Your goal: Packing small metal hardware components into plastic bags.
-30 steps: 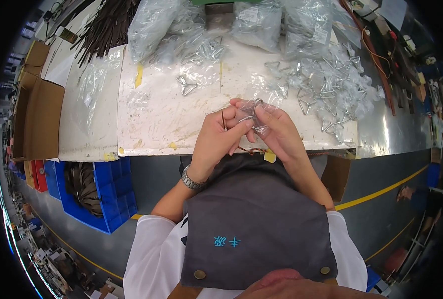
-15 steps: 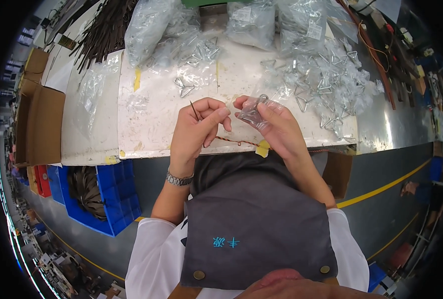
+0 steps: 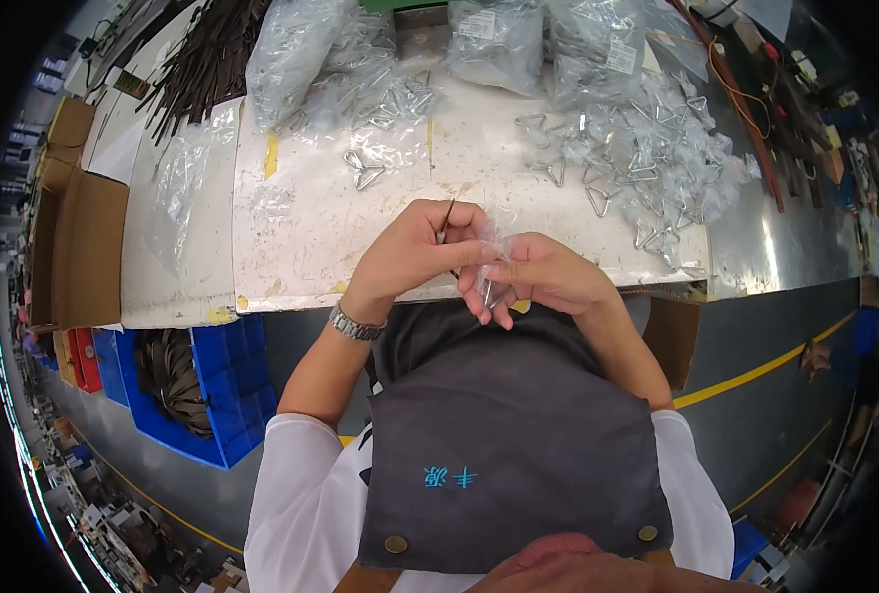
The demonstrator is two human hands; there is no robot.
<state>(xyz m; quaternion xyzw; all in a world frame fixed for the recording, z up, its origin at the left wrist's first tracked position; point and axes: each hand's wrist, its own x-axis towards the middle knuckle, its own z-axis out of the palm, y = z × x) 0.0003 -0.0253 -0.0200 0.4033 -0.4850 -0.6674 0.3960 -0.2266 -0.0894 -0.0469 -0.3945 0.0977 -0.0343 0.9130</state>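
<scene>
Both my hands meet just over the table's front edge. In my left hand (image 3: pixel 417 254) is a thin, dark, pointed tool (image 3: pixel 448 215), its tip sticking up past the curled fingers. My left thumb and fingers also touch a small clear plastic bag (image 3: pixel 491 259). My right hand (image 3: pixel 558 278) pinches that bag from the other side, thumb on top. A bit of shiny metal shows inside the bag between the fingers; its shape is mostly hidden. On the table beyond lie loose triangular metal rings (image 3: pixel 363 170).
Several large bags of metal rings (image 3: pixel 499 49) line the back. A heap of small bagged rings (image 3: pixel 647 163) covers the right side. Dark strips (image 3: pixel 207 64) lie far left, near a cardboard box (image 3: pixel 82 252). A blue bin (image 3: pixel 232 395) stands below the table's left.
My hands have come together and lower. The bag, held up by my right hand before, is now between both hands. A ring in a bag now lies on the table left of the heap.
</scene>
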